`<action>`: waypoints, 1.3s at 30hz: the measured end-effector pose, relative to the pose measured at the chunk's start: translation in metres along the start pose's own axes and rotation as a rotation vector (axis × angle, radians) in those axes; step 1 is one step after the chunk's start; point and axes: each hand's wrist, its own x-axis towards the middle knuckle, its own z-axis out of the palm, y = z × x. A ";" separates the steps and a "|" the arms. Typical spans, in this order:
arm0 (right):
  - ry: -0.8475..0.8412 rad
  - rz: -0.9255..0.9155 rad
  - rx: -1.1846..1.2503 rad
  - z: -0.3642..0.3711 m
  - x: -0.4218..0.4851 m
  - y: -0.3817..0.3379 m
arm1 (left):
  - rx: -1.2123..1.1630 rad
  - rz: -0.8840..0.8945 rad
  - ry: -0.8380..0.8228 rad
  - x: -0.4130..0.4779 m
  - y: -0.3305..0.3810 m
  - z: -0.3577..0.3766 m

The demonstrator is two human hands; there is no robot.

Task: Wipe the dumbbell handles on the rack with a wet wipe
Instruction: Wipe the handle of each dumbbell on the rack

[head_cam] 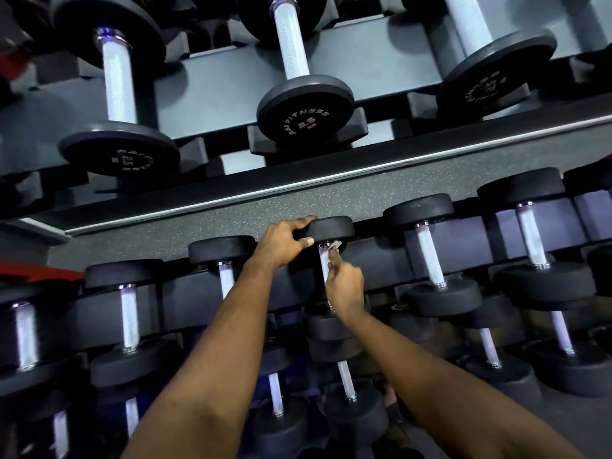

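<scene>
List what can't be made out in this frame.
Head view:
- wipe: mostly hidden in right hand, only a corner shows.
- handle: lower part behind that hand.
- top-left red thing: blurred, cut by edge.
- left plate label: blurred, unreadable.

On the rack's (381, 260) middle tier every handle sat walled in by its own two black heads, so it could only be reached from above or the side. The left hand (284, 241) gripped the far head (331, 226) of one dumbbell, and the right hand (344, 286) held a wipe (335, 245) to its handle (322, 260), filling that slot. Bare rack panel lay open between it and the right-hand neighbour (429, 256). The left forearm (231, 326) crossed over the left-hand neighbour's handle (227, 281). Past the tier's far edge ran open speckled floor (231, 207), up to a pale-edged rail (331, 173). Lower-tier heads (331, 329) crowded under the right wrist.
</scene>
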 end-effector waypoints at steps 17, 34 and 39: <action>-0.223 -0.064 -0.392 0.000 -0.039 0.014 | 0.007 0.007 0.008 -0.003 0.004 -0.003; -0.206 -0.080 -0.510 -0.002 -0.037 0.008 | 0.020 -0.016 0.008 -0.007 0.010 -0.004; -0.107 -0.133 -0.268 -0.004 -0.001 0.008 | 0.037 0.006 0.021 -0.010 0.013 -0.002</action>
